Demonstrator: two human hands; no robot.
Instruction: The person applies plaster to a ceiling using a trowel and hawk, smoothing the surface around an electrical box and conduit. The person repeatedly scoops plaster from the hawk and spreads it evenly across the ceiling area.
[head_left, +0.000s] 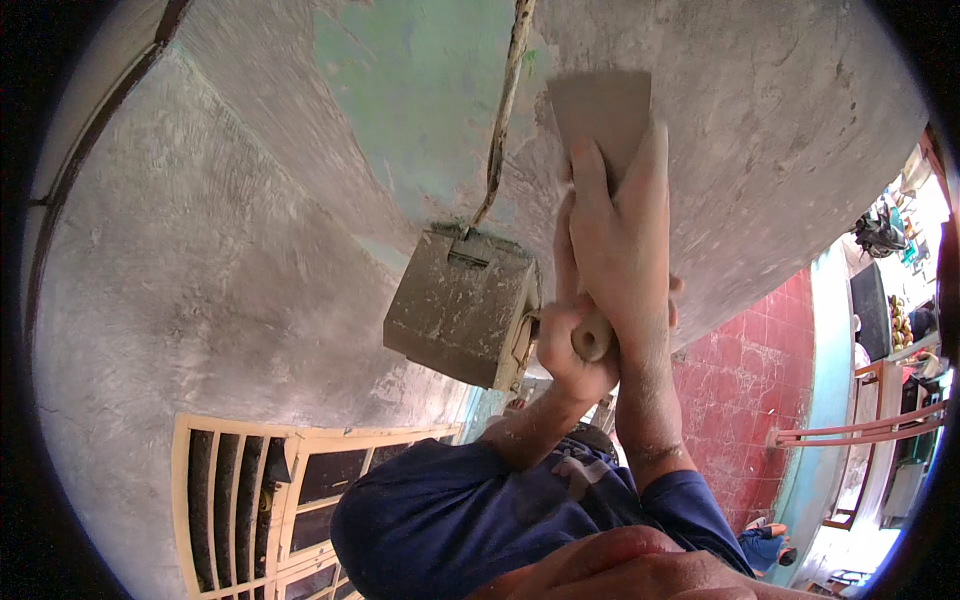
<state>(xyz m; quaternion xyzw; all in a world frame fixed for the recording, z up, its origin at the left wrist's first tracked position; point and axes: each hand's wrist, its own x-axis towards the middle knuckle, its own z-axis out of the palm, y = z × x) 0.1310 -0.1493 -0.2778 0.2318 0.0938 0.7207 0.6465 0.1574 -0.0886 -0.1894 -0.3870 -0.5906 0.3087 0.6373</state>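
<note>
A wide, flat scraper (pixel 605 105) lies against the mottled grey plaster surface (pixel 760 100) overhead. My left hand (pixel 568 350) is closed round its handle (pixel 591 340), whose round end shows. My right hand (pixel 625 240) reaches higher along the tool, fingers pressed on the back of the blade and closed on it. Just left of my hands a dusty, box-shaped metal fitting (pixel 450 300) hangs, with a thin stained pipe (pixel 508 100) running from it. Pale green paint (pixel 390 100) shows through around the pipe.
A cream-framed barred window (pixel 230 430) is at lower left. On the right are a red tiled floor (pixel 750 380), pink pipes (pixel 850 432), a dark board (pixel 870 310) and assorted items beyond. A person in blue (pixel 765 545) is low at the right.
</note>
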